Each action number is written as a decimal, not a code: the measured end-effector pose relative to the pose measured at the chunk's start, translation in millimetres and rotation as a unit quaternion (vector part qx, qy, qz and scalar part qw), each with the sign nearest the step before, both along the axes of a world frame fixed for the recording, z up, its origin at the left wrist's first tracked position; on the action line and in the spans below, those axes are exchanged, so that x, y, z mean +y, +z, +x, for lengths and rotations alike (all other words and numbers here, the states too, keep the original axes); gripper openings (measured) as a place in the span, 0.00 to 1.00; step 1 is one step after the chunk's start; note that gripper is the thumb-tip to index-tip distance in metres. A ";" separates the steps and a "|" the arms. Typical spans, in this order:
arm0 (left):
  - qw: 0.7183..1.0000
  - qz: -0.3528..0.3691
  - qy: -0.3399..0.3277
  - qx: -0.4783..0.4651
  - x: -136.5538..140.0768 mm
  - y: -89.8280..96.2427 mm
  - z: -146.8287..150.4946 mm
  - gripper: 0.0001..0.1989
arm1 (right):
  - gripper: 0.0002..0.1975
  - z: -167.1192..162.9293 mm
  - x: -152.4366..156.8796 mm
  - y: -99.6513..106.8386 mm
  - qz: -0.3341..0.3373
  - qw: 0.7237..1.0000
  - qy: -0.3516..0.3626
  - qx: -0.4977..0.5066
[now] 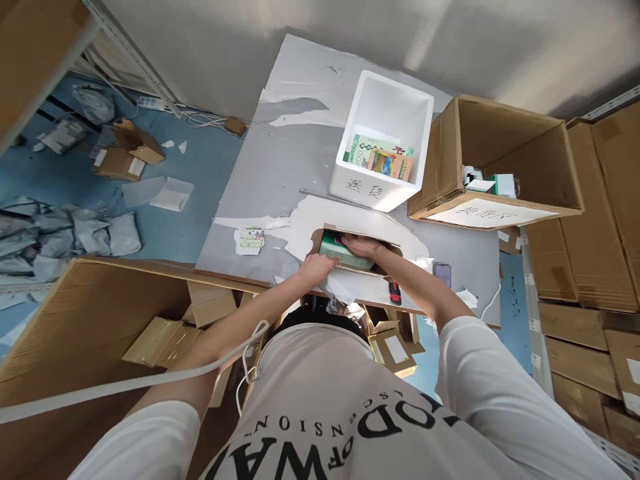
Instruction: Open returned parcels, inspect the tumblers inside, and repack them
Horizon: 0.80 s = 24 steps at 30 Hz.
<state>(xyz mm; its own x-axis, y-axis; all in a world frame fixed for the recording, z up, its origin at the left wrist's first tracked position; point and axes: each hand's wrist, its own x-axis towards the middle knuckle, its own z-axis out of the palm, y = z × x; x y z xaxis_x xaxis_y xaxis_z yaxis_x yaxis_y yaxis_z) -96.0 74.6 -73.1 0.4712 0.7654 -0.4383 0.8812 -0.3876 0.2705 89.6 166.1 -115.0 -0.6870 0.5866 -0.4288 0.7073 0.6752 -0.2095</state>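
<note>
An open cardboard box lies at the table's front edge, right before me. Inside it is a green box with a pale green front face. My left hand is closed at the left end of the green box, fingers over its near edge. From the right, my right hand reaches into the carton and grips the top of the green box; its fingertips are partly hidden. A red and black box cutter rests to the right of the carton.
A white foam bin with printed packets stands behind the carton, beside a large cardboard box holding small boxes. A small printed packet lies at left on the grey table. A white cable crosses my left arm.
</note>
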 end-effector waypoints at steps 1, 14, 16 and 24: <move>1.000 0.006 0.001 -0.002 0.7 1.0 0.3 0.22 | 0.18 2.4 -3.6 5.6 0.012 1.000 0.013 -0.014; 0.939 0.020 0.226 -0.260 20.3 13.5 -3.8 0.33 | 0.14 32.5 -32.2 71.1 -0.098 0.841 -0.356 0.396; 0.871 0.003 0.331 -0.363 25.0 15.5 -0.2 0.39 | 0.19 34.2 -38.6 76.7 -0.161 0.776 -0.392 0.468; 0.654 -0.052 0.448 -0.607 40.4 28.4 -29.3 0.24 | 0.24 33.2 -45.0 78.5 -0.214 0.723 -0.394 0.524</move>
<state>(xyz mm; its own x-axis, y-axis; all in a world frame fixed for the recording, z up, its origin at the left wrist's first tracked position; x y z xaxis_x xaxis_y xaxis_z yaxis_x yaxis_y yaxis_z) -125.3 115.0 -44.7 -0.0967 0.9685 -0.2294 -0.1475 0.2140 0.9656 122.8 121.1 -36.6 -0.2906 0.9411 -0.1730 0.1372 -0.1379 -0.9809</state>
